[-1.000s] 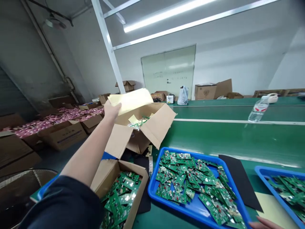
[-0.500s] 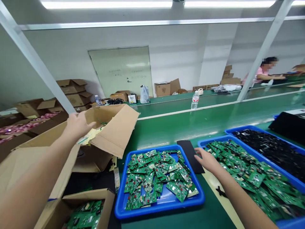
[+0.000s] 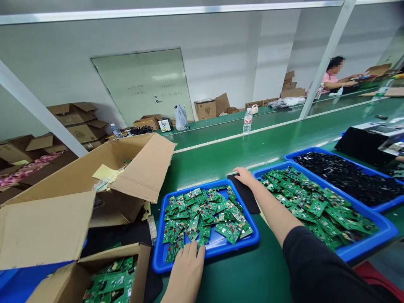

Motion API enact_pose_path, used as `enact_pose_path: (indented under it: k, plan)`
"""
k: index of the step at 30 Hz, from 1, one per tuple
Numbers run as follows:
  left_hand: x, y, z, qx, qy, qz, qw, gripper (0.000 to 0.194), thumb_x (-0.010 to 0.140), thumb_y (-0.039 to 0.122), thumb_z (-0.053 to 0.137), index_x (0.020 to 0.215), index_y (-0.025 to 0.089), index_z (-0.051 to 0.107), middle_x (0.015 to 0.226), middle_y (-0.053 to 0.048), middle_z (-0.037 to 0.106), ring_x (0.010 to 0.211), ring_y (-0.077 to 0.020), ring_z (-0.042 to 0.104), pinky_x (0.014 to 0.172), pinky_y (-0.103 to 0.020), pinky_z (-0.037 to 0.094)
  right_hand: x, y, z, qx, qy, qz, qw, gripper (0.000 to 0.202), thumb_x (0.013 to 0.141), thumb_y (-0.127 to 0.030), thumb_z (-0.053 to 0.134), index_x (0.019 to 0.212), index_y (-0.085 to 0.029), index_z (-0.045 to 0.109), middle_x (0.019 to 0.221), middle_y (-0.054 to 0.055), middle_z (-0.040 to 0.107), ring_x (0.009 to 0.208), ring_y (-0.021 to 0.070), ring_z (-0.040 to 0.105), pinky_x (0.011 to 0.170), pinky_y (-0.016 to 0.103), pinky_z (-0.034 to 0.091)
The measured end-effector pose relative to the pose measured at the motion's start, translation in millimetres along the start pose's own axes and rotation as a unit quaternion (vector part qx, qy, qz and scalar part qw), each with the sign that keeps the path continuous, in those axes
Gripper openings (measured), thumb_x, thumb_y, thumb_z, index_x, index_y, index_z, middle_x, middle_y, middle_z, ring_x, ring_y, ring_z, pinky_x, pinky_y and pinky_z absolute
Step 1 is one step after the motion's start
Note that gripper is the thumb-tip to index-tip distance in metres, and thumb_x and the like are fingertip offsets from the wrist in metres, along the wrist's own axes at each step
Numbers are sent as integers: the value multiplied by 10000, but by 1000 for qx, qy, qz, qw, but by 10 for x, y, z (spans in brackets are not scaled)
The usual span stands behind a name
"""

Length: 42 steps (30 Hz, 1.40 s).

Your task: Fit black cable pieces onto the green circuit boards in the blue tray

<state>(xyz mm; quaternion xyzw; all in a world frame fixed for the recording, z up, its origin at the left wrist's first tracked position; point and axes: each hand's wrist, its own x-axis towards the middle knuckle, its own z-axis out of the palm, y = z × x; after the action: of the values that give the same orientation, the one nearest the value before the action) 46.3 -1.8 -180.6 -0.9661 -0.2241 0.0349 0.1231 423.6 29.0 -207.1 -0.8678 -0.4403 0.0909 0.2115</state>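
My hands are apart: my left hand (image 3: 187, 269) lies over the near rim of the blue tray (image 3: 233, 248), fingertips at the circuit boards (image 3: 202, 212) inside, though I can't tell whether they pinch one; my right hand (image 3: 245, 176) is at the black sheet (image 3: 249, 200) right of the tray, its grip unclear; green bench (image 3: 217, 159) opens beyond the tray's far rim, while an open carton (image 3: 145, 168) crowds its left and a second tray (image 3: 386, 229) its right

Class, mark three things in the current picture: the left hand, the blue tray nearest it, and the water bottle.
Left hand (image 3: 188, 265): head view, on the back of the hand.
Blue tray (image 3: 160, 266): head view, on its near left corner.
Water bottle (image 3: 248, 120): head view, on its label.
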Motion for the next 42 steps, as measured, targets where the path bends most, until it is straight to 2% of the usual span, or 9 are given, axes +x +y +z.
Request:
enact_pose_path:
  k: [14,20,23,25,27,30,33,37,42]
  plan:
    - [205,128,-264,-16,-45,88,995,211,845,10,495,951,135,627,899,-99,620,852,-237,593,684,-318,471,-337,-138,-945,23,152,18,988,165,924,-258,567,1022,-146,637,1075,76,646,998,210,616,893,419,496]
    - [200,270,-394,-70,-81,29,994,160,850,57,534,952,131,633,947,-126,625,919,-266,612,718,-359,516,-792,-442,-1427,81,265,-53,959,185,871,-168,523,994,-163,661,1002,88,697,994,254,639,897,402,483]
    - [138,205,-501,-179,-56,-28,982,266,857,191,590,1118,143,586,1123,-150,600,1053,-285,586,836,-412,515,-1100,-538,-1490,253,303,-129,910,143,833,-216,570,938,-176,658,902,69,707,837,218,670,765,355,538]
    - [96,159,-569,-370,8,-90,925,471,877,308,569,1309,165,448,1288,-159,528,1200,-278,513,966,-431,461,-1305,-557,-1417,369,286,-144,872,135,793,-286,637,901,-206,653,861,52,701,781,207,667,709,342,548]
    - [67,149,-625,-577,76,-132,803,621,870,408,556,1394,160,334,1375,-174,472,1265,-279,467,1015,-428,429,-1493,-550,-1265,462,247,-124,843,178,766,-351,677,891,-231,638,826,40,690,757,202,663,686,335,550]
    - [29,199,-691,-757,126,-155,622,605,852,493,556,1331,146,428,1325,-172,541,1174,-277,552,934,-379,493,-1749,-506,-964,531,196,-53,823,260,723,-405,717,893,-239,612,771,41,677,732,211,662,683,344,557]
    - [-42,238,-756,-824,139,-185,517,483,842,472,589,1193,143,560,1201,-138,639,1074,-263,614,873,-349,523,-1989,-420,-686,538,116,2,835,317,744,-452,693,946,-231,588,784,68,687,757,235,677,688,347,567]
    - [-186,205,-835,-832,135,-201,499,449,770,377,692,1144,154,583,1123,-108,677,1036,-245,632,939,-357,499,-2252,-312,-505,456,28,36,889,456,774,-507,629,1115,-213,553,853,101,696,806,269,686,692,373,575]
    - [-304,215,-897,-805,84,-170,562,359,787,255,624,1129,168,557,1068,-81,675,970,-198,638,880,-300,509,-2479,-579,-620,260,194,-126,937,260,860,-385,561,1087,-271,615,1231,100,577,1165,313,543,968,498,457]
